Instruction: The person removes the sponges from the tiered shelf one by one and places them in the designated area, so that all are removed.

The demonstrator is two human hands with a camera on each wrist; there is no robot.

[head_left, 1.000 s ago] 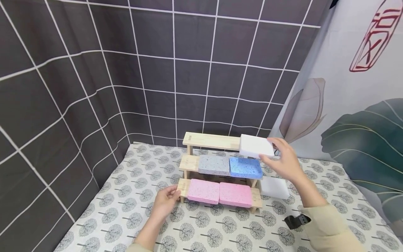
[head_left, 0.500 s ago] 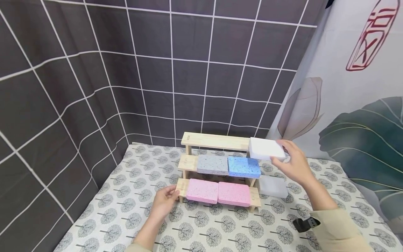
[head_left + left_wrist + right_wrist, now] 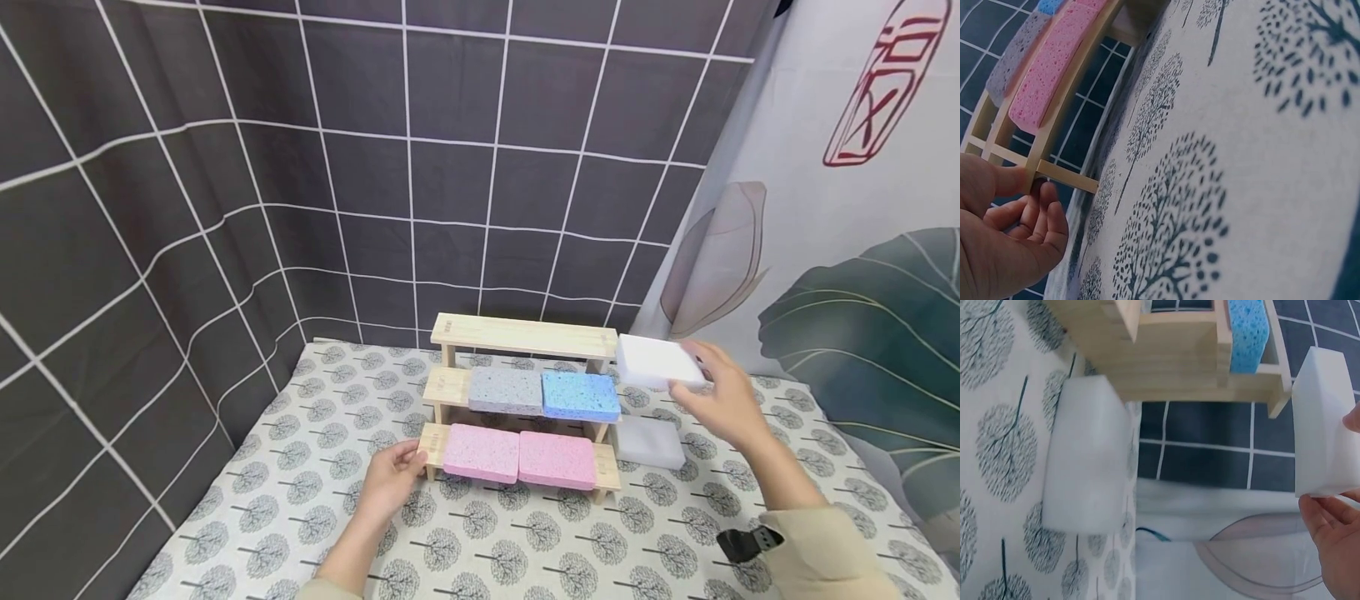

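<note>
My right hand [image 3: 723, 400] holds a white sponge [image 3: 656, 361] by its right end, in the air just right of the top step of a wooden three-step rack [image 3: 525, 333]. In the right wrist view a gap shows between that sponge [image 3: 1324, 425] and the rack. With thumb and fingers my left hand [image 3: 392, 479] pinches the left end of the bottom step. That step bears a light pink sponge [image 3: 481, 452] and a deeper pink sponge [image 3: 557, 459]. On the middle step lie a grey sponge [image 3: 506, 390] and a blue sponge [image 3: 580, 395].
A second white sponge [image 3: 649, 442] lies on the tree-patterned tablecloth [image 3: 480, 533], beside the rack's right side. Dark gridded cloth [image 3: 450, 183] hangs behind and to the left. A pale printed curtain [image 3: 825, 217] hangs at the right.
My right hand has carried the white sponge rightward, from over the right end of the top step to beyond it. The left hand keeps its grip on the bottom step.
</note>
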